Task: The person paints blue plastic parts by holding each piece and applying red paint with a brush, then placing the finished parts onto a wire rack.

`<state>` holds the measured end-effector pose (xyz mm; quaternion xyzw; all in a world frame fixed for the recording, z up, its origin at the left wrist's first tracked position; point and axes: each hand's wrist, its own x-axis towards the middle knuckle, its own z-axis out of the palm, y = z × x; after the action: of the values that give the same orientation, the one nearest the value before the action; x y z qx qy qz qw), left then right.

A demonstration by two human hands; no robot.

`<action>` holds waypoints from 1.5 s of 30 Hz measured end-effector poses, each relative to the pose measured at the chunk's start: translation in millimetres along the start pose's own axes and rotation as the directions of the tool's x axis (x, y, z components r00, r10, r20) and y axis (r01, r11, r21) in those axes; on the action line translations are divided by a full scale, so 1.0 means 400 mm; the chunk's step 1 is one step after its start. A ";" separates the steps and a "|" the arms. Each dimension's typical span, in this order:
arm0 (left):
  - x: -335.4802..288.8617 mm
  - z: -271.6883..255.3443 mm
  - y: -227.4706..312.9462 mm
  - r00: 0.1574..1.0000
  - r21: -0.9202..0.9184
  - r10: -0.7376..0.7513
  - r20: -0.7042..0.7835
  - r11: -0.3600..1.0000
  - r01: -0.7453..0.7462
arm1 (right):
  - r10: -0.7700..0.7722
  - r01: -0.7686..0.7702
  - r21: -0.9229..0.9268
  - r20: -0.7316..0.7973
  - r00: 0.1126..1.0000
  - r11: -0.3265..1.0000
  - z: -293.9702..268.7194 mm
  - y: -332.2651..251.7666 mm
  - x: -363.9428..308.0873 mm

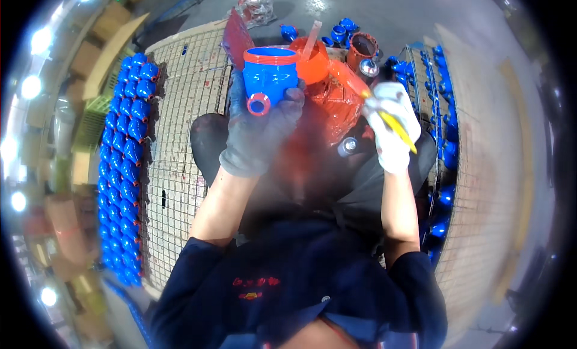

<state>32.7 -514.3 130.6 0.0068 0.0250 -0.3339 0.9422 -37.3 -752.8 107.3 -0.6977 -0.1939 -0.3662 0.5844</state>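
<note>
My left hand [255,141], in a grey glove, is closed round a blue pipe fitting [270,78] and holds it up in front of me. The fitting has an orange-red band round its wide upper mouth and a red-rimmed small port facing me. Off to the right, my white-gloved right hand [390,117] grips a yellow-handled brush [396,131]; its tip, near the orange plastic, is blurred. Between and beyond the hands stands an orange tub [310,65] with a pale flat stick [311,41] in it. Orange-smeared plastic sheeting [339,105] lies beside the tub.
Rows of blue fittings [123,150] line the left edge of a wire-mesh rack [174,138]. More blue fittings [446,150] stand along the right rack. A paint-stained can [363,45] and loose fittings [339,33] sit at the back. A small can [347,147] is near my knee.
</note>
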 end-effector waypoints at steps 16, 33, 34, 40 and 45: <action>0.005 -0.048 0.038 0.993 0.366 0.038 0.115 0.928 -0.078 | -0.358 0.574 -0.323 0.531 0.768 0.752 0.091 -0.178 0.047; -0.008 0.082 0.055 0.962 0.064 0.068 0.264 0.994 -0.088 | -0.238 0.270 -0.402 0.128 0.963 0.875 0.009 -0.089 -0.048; -0.003 0.084 0.059 0.961 0.065 0.069 0.269 0.994 -0.090 | -0.166 0.188 -0.396 0.089 0.982 0.899 0.005 -0.075 -0.059; 0.014 0.099 0.101 0.968 -0.016 0.045 0.245 0.999 -0.042 | -0.138 0.161 -0.436 0.084 0.987 0.885 -0.002 -0.030 -0.061; 0.024 0.070 0.233 0.975 -0.090 0.118 0.191 0.991 -0.102 | -0.144 0.172 -0.483 0.094 0.985 0.859 0.023 -0.025 -0.024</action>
<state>99.9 -448.8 157.6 -0.0622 -0.0550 -0.2791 0.9567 -47.9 -740.1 106.6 -0.8143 -0.1675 -0.4307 0.3513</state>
